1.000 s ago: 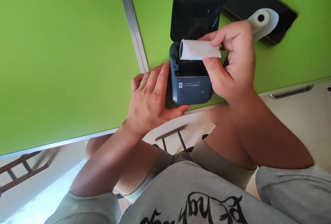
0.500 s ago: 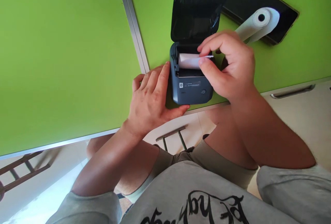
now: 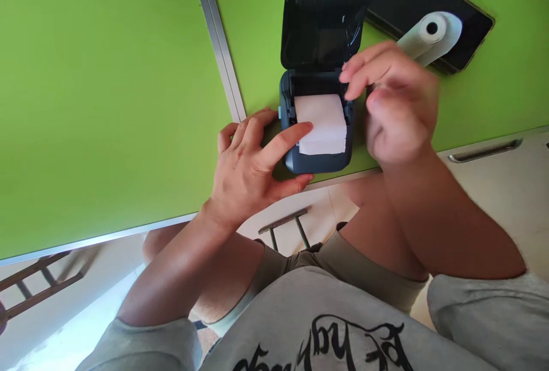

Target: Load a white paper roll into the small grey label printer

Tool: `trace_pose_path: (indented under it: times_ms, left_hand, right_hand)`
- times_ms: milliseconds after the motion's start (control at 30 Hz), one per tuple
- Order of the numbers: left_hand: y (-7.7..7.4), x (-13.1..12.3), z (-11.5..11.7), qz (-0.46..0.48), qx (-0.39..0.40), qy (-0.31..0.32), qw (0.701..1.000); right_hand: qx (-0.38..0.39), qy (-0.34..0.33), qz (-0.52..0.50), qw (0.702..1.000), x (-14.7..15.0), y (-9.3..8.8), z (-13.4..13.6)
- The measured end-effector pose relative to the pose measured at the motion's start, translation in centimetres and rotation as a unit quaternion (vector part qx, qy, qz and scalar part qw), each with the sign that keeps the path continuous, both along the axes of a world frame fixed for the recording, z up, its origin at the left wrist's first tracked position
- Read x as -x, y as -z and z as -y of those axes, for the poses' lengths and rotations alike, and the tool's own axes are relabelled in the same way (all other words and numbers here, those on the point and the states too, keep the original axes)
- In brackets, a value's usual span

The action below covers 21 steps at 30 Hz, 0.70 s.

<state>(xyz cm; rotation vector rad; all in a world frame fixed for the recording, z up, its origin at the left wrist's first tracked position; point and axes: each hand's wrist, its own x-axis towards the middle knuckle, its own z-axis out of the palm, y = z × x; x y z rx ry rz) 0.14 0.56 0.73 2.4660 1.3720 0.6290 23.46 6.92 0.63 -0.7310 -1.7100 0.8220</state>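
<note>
A small dark grey printer [image 3: 315,162] stands on the green table [image 3: 107,91] near its front edge, with its lid [image 3: 326,14] swung up and back. A white paper strip [image 3: 321,122] lies out of its bay over the front face. My left hand [image 3: 253,165] grips the printer's left side, thumb under the front and index finger pressing on the strip's left edge. My right hand [image 3: 397,105] hovers just right of the printer, blurred, fingers loosely apart and holding nothing.
A second white paper roll [image 3: 431,34] lies on a black tablet-like slab [image 3: 467,11] at the back right. A metal seam [image 3: 217,39] splits the tabletop. A drawer handle [image 3: 482,152] shows on the right. Stool legs [image 3: 285,228] stand below between my knees.
My right hand put the paper roll into the printer bay, let go and drew back to the right. The paper end now lies over the front, and my left index finger has moved onto it.
</note>
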Motion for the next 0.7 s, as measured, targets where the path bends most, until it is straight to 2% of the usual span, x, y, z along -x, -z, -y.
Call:
trace_pose_path:
  times_ms: [67,133,300,400,567,633,700]
  left_hand:
    - [0.1,0.0,0.0,0.001,-0.003,0.003,1.0]
    - [0.2,0.1,0.0,0.004,-0.006,0.004,1.0]
    - [0.3,0.0,0.0,0.009,-0.021,0.005,1.0]
    - [0.3,0.0,0.1,0.007,-0.03,0.007,1.0]
    - [0.7,0.1,0.1,-0.001,-0.045,0.019,0.999]
    - [0.8,0.1,0.1,-0.005,-0.048,0.02,0.999]
    - [1.0,0.1,0.1,-0.005,-0.054,0.02,0.998]
  right_hand:
    - [-0.029,0.064,-0.052,0.996,0.4,0.6,-0.6]
    - [-0.046,0.118,-0.057,0.99,0.5,1.1,-1.1]
    - [-0.021,0.189,0.026,0.981,-0.4,2.2,-1.4]
    - [0.009,0.189,0.049,0.981,-0.7,2.8,-1.4]
    - [-0.009,0.088,-0.025,0.996,0.1,3.0,-1.8]
    - [-0.016,0.102,-0.058,0.993,0.5,2.8,-1.9]
    - [-0.014,0.158,-0.08,0.984,0.3,2.7,-1.8]
